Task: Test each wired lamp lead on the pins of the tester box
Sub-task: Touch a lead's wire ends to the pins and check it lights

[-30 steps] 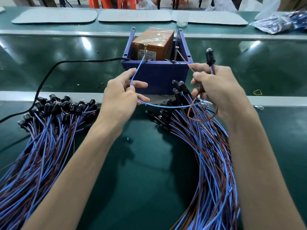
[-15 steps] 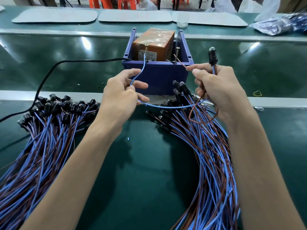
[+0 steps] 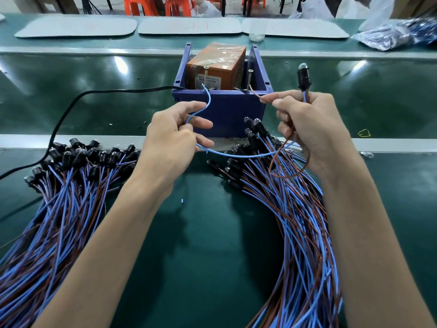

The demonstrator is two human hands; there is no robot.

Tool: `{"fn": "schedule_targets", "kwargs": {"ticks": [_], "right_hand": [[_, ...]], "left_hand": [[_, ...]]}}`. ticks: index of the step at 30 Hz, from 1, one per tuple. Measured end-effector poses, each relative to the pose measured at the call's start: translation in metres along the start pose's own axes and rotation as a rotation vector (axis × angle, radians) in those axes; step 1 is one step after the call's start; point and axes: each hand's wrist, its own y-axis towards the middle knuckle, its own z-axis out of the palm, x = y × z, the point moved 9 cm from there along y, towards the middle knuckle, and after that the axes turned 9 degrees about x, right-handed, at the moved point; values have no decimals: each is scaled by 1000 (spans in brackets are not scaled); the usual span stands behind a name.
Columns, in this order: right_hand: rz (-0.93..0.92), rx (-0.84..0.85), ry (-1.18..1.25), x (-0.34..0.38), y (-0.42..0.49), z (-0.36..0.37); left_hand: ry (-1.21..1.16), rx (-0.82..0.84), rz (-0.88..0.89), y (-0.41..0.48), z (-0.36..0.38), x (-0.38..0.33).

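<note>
The dark green bench [image 3: 212,256] carries a blue tester box [image 3: 227,110] at its middle. One heap of lamp leads [image 3: 59,209] fans toward the near left corner, and a second heap [image 3: 302,221] fans toward the near right. A black cable [image 3: 71,107] runs from the box to the left edge. A yellow rubber band [image 3: 364,133] lies near the right edge. Grey mats [image 3: 189,26] line the far edge.

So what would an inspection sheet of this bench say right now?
Surface: green belt, glossy.
Job's things: blue box holding orange tester with two pins; lamp upright.
Clutter: blue scrap, yellow band.
Hands: left hand pinches blue wire at left pin; right hand holds lamp and brown wire at right pin.
Cables: black cord into box; lead bundles left and right.
Surroundings: grey mats, plastic bags, orange stools.
</note>
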Motion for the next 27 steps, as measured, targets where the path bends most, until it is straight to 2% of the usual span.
{"fn": "schedule_targets", "kwargs": {"ticks": [19,27], "right_hand": [[-5,6,113,-1,0,-1],[-2,25,90,2,-2,0]], "left_hand": [[60,32,18,-5,5,-6],[66,36,16,-4,4,-5]]}}
